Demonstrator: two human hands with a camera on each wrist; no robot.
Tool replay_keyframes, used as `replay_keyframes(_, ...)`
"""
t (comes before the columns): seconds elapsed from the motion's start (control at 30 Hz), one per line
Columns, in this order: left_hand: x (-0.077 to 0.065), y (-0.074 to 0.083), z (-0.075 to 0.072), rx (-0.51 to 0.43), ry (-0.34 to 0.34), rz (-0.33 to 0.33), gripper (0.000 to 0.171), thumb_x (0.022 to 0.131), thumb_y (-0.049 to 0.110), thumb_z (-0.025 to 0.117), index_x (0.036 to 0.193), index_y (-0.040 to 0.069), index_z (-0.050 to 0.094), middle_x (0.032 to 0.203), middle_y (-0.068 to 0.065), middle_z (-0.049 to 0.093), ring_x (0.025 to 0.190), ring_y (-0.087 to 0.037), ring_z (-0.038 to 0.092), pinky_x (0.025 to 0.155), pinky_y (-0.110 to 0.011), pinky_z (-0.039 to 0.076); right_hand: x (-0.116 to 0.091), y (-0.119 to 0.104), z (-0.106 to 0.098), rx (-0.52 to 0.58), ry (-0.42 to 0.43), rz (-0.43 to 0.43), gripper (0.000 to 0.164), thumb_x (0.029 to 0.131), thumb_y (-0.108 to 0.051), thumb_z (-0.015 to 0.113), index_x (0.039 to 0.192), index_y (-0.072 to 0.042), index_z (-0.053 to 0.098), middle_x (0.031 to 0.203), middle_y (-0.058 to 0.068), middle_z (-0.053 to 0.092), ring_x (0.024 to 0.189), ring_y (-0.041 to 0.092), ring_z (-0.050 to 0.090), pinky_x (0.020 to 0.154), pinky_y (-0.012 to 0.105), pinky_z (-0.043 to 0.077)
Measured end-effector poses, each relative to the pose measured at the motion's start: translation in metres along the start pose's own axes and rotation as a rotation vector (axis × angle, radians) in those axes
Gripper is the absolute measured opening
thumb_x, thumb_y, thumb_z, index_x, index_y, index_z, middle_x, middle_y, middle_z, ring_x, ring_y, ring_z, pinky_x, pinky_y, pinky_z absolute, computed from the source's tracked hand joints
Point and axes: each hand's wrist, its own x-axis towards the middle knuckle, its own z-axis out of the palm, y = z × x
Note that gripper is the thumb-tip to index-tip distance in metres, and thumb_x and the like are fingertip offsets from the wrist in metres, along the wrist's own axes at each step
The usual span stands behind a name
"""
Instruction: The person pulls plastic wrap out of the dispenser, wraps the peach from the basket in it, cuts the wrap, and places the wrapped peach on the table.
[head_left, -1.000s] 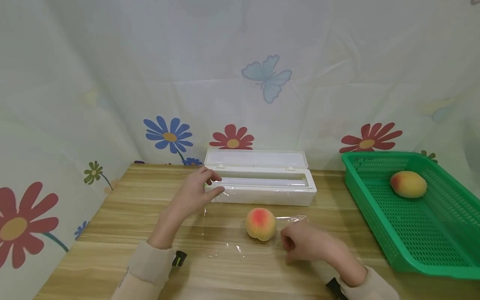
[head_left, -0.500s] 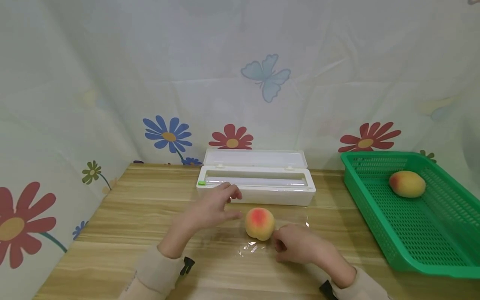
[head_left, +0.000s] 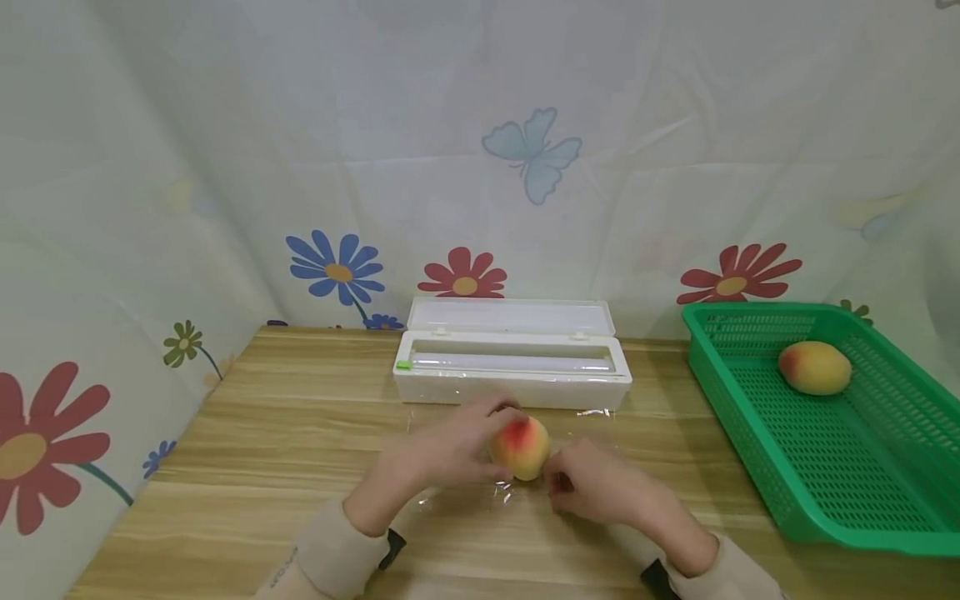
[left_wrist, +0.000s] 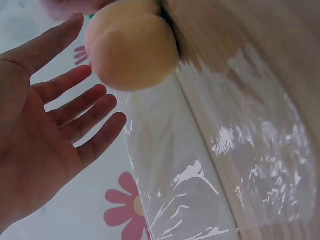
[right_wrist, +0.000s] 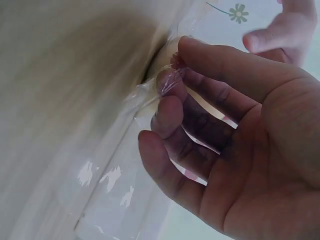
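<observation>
Yellow peach (head_left: 529,454), red-blushed top, round, creased

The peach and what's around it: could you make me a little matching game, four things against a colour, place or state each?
1. Peach
2. Box
3. Basket
4. Right grip

A. Green, with one fruit inside
B. Pinching clear film
C. Yellow with red, in front of the box
D. White, lid open

Pairs: 1-C, 2-D, 3-A, 4-B
</observation>
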Motion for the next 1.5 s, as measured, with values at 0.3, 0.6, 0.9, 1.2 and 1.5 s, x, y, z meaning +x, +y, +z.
replay_keyframes(0.3,0.001,0.012,0.005,0.1,-0.035,-0.051,0.073,0.088,0.041,0.083,0.147,0.011,0.052,0.144,-0.005,0.049,0.128,-0.019,0.051,0.11,-0.035,0.042,0.0,0.002,-0.011,0.091,0.069,-0.046,0.026,0.079,0.003,0.072,0.073,-0.02,0.063,0.065,-0.016,0.05,0.059,-0.001,0.046,0.052,0.021,0.042)
replay_keyframes(0.6,0.008,0.015,0.012,0.2,0.015,-0.059,0.081,0.081,0.047,0.087,0.145,0.011,0.05,0.136,-0.003,0.052,0.121,-0.017,0.053,0.102,-0.035,0.048,0.001,0.005,-0.012,0.093,0.129,-0.012,0.022,0.086,0.0,0.074,0.078,-0.018,0.064,0.068,-0.017,0.053,0.061,-0.001,0.049,0.054,0.022,0.045)
replay_keyframes(0.9,0.013,0.014,0.016,0.251,0.048,-0.089,0.077,0.088,0.037,0.083,0.148,0.006,0.048,0.138,-0.008,0.054,0.127,-0.022,0.052,0.108,-0.036,0.044,0.001,0.006,-0.016,0.143,0.172,0.016,0.02,0.087,0.001,0.075,0.078,-0.014,0.065,0.069,-0.015,0.054,0.062,0.001,0.051,0.055,0.024,0.047)
replay_keyframes(1.2,0.02,0.006,0.018,0.174,0.065,-0.065,0.06,0.092,0.025,0.08,0.142,0.005,0.053,0.135,-0.008,0.057,0.126,-0.023,0.053,0.11,-0.034,0.042,-0.001,0.009,-0.021,0.139,0.182,0.035,0.023,0.086,0.001,0.078,0.078,-0.017,0.065,0.072,-0.014,0.055,0.066,0.002,0.052,0.059,0.024,0.048)
replay_keyframes(1.5,0.025,0.0,0.016,0.042,0.065,-0.065,0.052,0.092,0.029,0.08,0.132,0.006,0.056,0.121,-0.003,0.057,0.106,-0.016,0.057,0.096,-0.029,0.049,-0.003,0.006,-0.028,0.031,0.193,0.074,0.021,0.082,-0.004,0.085,0.088,-0.014,0.067,0.085,-0.007,0.06,0.079,0.015,0.058,0.069,0.031,0.052)
